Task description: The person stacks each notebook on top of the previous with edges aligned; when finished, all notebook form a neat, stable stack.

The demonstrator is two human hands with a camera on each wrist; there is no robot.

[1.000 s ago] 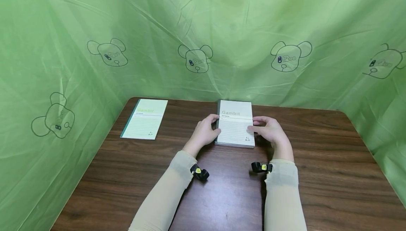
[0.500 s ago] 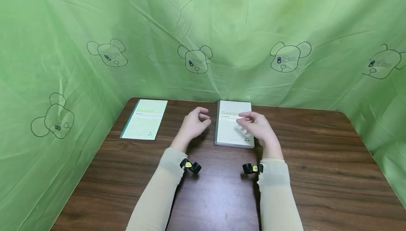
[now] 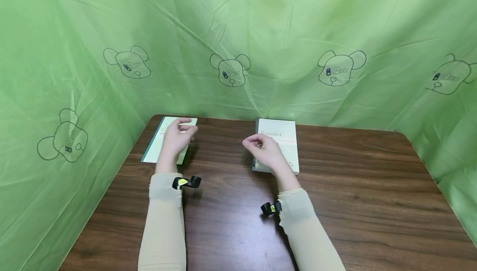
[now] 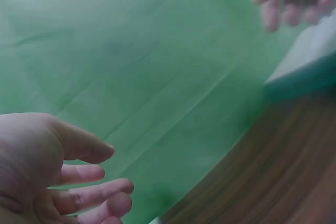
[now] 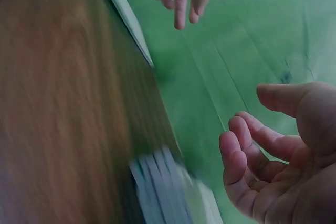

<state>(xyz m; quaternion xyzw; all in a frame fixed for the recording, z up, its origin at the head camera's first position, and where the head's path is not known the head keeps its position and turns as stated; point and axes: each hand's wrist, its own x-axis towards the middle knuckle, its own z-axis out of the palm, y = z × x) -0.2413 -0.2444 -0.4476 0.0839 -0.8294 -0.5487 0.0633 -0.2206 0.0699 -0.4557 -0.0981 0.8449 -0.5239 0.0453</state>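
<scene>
A stack of Gambit notebooks (image 3: 287, 147) lies at the back middle of the table, its several layered spines (image 5: 160, 190) showing in the right wrist view. Over its left part hovers my right hand (image 3: 265, 151), fingers loosely bent and holding nothing. A single notebook (image 3: 152, 149) with a green spine lies at the back left. My left hand (image 3: 178, 136) is above that notebook and covers much of its cover. In the left wrist view the left hand (image 4: 68, 174) has its thumb apart from the fingers, with nothing between them.
The dark wood table (image 3: 357, 196) reaches back to a green curtain (image 3: 275, 31) printed with bear-head outlines, which also hangs along both sides. A small black wrist camera (image 3: 186, 182) sits on the left sleeve, another camera (image 3: 271, 209) on the right.
Both hands have come off the notebook stack and moved left. The left hand has travelled over to the single notebook; the right has crossed above the stack. The notebooks stay where they were.
</scene>
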